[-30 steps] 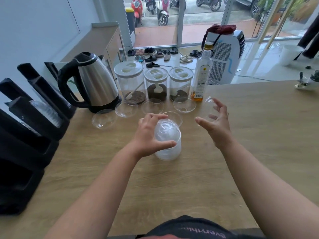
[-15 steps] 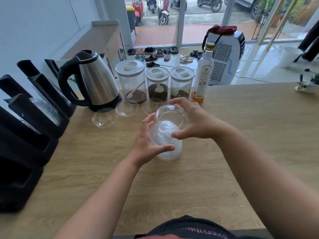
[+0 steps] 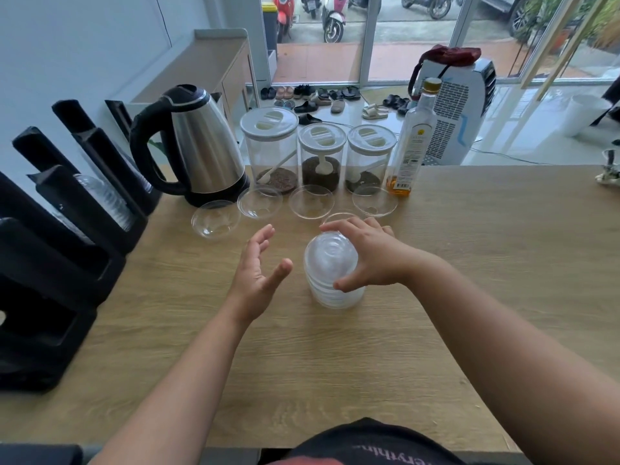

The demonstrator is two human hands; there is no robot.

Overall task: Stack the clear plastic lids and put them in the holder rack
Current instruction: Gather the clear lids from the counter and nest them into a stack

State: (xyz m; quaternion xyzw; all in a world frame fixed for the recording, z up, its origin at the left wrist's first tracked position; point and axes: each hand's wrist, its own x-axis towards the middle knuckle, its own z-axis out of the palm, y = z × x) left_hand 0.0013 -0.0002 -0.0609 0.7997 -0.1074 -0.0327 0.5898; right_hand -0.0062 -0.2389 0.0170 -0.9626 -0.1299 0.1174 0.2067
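Observation:
A stack of clear dome lids (image 3: 332, 273) stands in the middle of the wooden table (image 3: 469, 263). My right hand (image 3: 372, 253) wraps the stack from the right, fingers over its top and thumb on its near side. My left hand (image 3: 258, 270) hovers open just left of the stack, not touching it. Several single clear lids lie in a row behind: one (image 3: 215, 223) by the kettle, another (image 3: 260, 202), a third (image 3: 312, 201), one more (image 3: 374, 200) to the right, and one partly hidden behind my right hand. The black holder rack (image 3: 67, 236) stands at the left edge with lids in one slot.
A steel kettle (image 3: 198, 146) with a black handle, three white-lidded jars (image 3: 322, 156) and a glass bottle (image 3: 414, 139) line the table's back edge behind the loose lids. A small object (image 3: 609, 172) sits at the far right edge.
My right hand brought a lid over from the right and set it on the stack, then gripped the stack. My left hand let go of the stack and opened beside it.

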